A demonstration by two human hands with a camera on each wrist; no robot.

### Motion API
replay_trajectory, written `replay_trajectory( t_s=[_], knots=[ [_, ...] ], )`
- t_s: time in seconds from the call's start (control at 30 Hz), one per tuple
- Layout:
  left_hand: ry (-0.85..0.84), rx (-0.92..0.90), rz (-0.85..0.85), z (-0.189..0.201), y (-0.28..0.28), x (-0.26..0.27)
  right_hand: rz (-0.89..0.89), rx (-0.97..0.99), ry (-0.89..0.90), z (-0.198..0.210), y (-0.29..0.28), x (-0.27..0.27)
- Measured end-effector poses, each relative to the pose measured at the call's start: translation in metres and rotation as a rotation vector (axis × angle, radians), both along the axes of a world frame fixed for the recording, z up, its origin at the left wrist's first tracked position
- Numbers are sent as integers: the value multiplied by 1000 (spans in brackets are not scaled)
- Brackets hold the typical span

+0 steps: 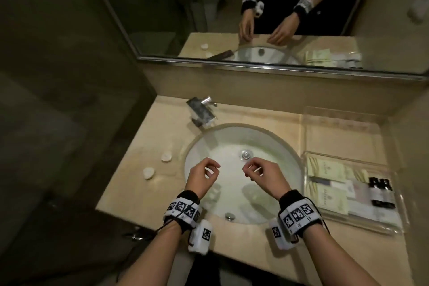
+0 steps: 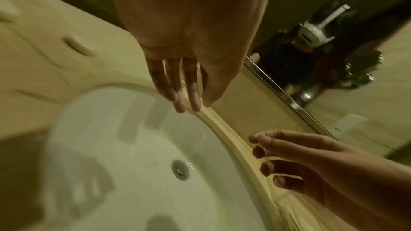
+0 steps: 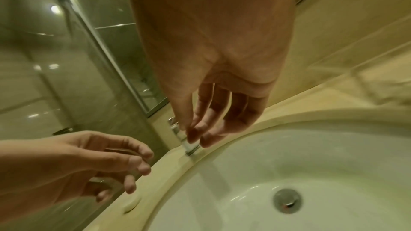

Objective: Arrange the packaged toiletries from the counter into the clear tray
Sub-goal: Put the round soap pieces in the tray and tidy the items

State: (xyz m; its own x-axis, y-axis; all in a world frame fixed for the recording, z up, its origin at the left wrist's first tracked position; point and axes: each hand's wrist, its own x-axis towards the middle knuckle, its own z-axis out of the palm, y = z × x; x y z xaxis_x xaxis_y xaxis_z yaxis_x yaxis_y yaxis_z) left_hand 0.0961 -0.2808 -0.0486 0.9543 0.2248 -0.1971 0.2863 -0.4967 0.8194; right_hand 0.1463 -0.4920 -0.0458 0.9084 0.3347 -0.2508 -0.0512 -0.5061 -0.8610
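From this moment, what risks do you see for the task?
1. Two small round white items lie on the counter beside the sink, far from the clear tray; they may be forgotten.
2. Carried over the basin by the empty left hand or right hand, one might drop in.

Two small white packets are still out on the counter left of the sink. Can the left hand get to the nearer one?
Probably yes. The left hand hangs empty over the sink, and only bare counter shows between it and the nearer packet.
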Motion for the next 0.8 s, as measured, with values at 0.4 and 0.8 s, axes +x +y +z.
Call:
replay_trajectory(
  t_s=[0.4,0.8],
  knots=[
    [143,-44,424,-29,180,-65,250,-23,6,-21,212,9],
    [140,42,288,-68,241,-41,230,-240,-117,-72,298,33]
  ],
)
